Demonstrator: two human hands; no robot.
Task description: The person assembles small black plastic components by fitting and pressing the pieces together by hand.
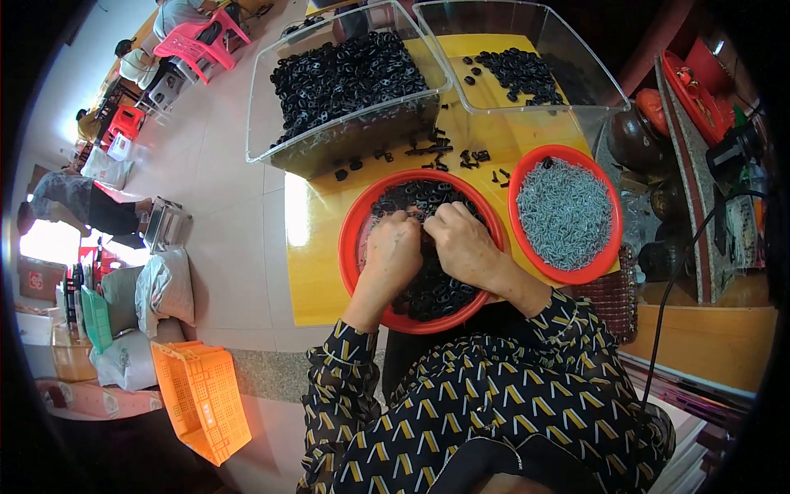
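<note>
Both hands are over a round red basin (349, 262) that holds small black plastic parts (440, 298). My left hand (395, 247) and my right hand (462, 243) are closed with their fingertips close together above the parts. Whatever sits between the fingers is too small and hidden to name. Right of the basin stands an oval red tray (520, 216) full of silver screws (566, 216). Loose black parts (473, 156) lie on the yellow table (317, 284) beyond the basin.
A clear bin (262, 123) heaped with black parts stands at the back. Beside it, another clear bin (609, 86) holds fewer. An orange crate (202, 403) and white sacks (164, 288) stand on the floor at left. A black cable (671, 288) hangs at right. Other people sit far left.
</note>
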